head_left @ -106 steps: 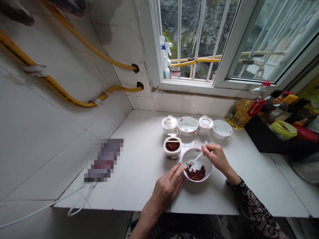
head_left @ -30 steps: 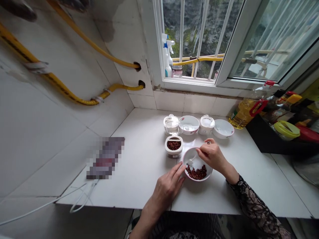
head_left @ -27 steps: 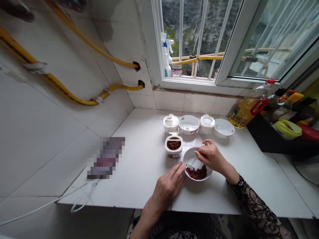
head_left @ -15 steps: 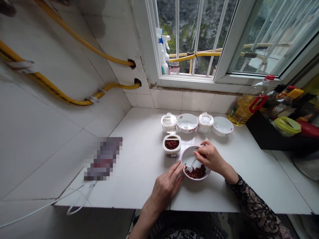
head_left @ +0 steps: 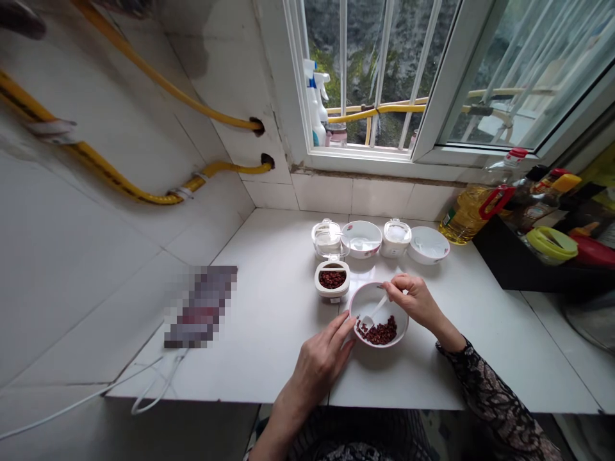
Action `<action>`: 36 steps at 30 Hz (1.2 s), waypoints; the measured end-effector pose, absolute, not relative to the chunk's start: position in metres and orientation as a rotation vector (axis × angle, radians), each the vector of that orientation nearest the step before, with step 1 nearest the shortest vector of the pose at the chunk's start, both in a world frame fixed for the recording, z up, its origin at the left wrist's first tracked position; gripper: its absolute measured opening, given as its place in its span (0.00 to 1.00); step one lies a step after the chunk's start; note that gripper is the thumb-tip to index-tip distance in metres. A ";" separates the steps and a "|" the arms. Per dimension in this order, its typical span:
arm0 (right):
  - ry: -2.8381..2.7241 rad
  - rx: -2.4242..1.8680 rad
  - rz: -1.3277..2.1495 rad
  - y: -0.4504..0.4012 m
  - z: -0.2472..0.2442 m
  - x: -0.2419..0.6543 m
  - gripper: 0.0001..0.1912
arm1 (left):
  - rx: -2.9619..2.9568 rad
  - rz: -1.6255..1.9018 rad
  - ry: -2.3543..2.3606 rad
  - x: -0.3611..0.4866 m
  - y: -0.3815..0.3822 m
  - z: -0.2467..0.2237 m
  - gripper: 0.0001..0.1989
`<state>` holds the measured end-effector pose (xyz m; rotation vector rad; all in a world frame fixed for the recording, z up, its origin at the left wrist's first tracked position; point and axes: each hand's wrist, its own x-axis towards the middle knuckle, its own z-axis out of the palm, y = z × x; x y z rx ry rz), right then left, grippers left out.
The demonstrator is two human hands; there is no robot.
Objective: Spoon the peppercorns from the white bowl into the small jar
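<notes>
A white bowl with a pink rim stands near the counter's front, with dark red dried pieces in its lower part. My right hand pinches the handle of a small white spoon, whose tip rests among the pieces at the bowl's left. My left hand lies against the bowl's left rim with its fingers stretched out, thumb lower down beside the bowl. Just behind and left of the bowl is an open white container filled with similar red pieces.
Behind stand a clear-lidded container, a flowered bowl, a container of white stuff and another bowl. An oil bottle and a black rack are at the right. A blurred object with a cable lies left.
My right hand has shifted slightly right and opened up the view of the spoon, which now slants with more of its handle visible. My left hand stays at the rim.
</notes>
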<state>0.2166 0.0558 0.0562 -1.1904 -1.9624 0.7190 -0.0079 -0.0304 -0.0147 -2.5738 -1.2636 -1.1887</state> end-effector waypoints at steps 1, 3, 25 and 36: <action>-1.938 -1.204 0.750 0.056 0.057 0.217 0.26 | -2.571 -1.187 -1.265 -0.008 -0.030 -0.015 0.19; -1.891 -1.230 0.804 0.056 0.057 0.217 0.26 | -2.570 -1.190 -1.267 -0.008 -0.030 -0.015 0.19; -1.882 -1.051 0.174 0.085 0.090 0.181 0.24 | -2.570 -1.225 -1.266 -0.007 -0.031 -0.015 0.18; -2.180 -0.756 -0.403 0.077 0.106 0.162 0.18 | -2.560 -1.225 -1.258 -0.005 -0.030 -0.012 0.18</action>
